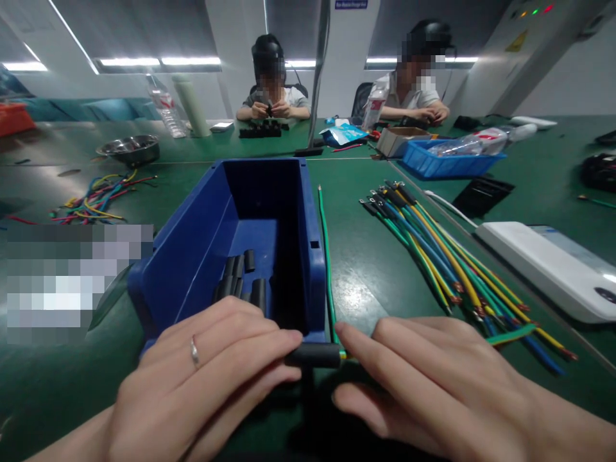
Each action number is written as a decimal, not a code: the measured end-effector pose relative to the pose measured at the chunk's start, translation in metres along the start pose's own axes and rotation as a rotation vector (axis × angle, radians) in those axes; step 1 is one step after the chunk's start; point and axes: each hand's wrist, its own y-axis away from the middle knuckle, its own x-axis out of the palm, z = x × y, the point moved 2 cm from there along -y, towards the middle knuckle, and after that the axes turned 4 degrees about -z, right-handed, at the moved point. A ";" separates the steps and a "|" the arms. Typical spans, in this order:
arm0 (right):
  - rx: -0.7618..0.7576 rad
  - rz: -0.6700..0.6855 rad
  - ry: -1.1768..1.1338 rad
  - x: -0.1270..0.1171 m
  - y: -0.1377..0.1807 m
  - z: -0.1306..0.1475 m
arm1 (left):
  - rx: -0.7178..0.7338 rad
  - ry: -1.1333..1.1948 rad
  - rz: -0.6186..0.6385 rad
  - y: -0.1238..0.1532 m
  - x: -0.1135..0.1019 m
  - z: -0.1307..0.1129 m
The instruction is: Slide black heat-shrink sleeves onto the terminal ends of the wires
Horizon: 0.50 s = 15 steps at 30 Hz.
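Observation:
My left hand point(202, 378) pinches a short black heat-shrink tube point(315, 355) between thumb and fingers, in front of the blue bin. A green-and-yellow wire point(342, 354) enters the tube's right end. My right hand point(433, 378) is closed around that wire, and the wire's far part comes out past the knuckles on the right. Inside the blue bin point(315, 276) lie several more black tubes point(258, 294). Another stretch of green wire point(327, 256) runs along the bin's right side; its near end is hidden at my right fingertips.
Bundled wires with lugs point(423, 237) lie to the right, beside a white device point(543, 269). Loose coloured wires point(101, 199) and a metal bowl point(129, 149) are on the left. Across the table sit two people point(293, 96), near bottles and a light-blue tray point(447, 160).

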 end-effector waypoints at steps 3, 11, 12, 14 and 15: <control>0.006 0.017 -0.013 0.000 -0.001 -0.002 | -0.003 0.003 0.010 0.001 0.000 0.002; 0.030 -0.014 0.082 -0.006 -0.006 0.000 | -0.085 -0.211 0.041 0.019 0.002 0.011; 0.041 -0.026 0.103 -0.008 -0.006 0.001 | -0.046 -0.265 0.044 0.020 0.003 0.010; 0.090 -0.013 0.126 -0.012 -0.005 0.001 | 0.069 -0.371 0.036 0.022 0.004 0.006; 0.132 -0.002 0.122 -0.015 -0.003 -0.001 | 0.115 -0.415 0.021 0.022 0.005 0.005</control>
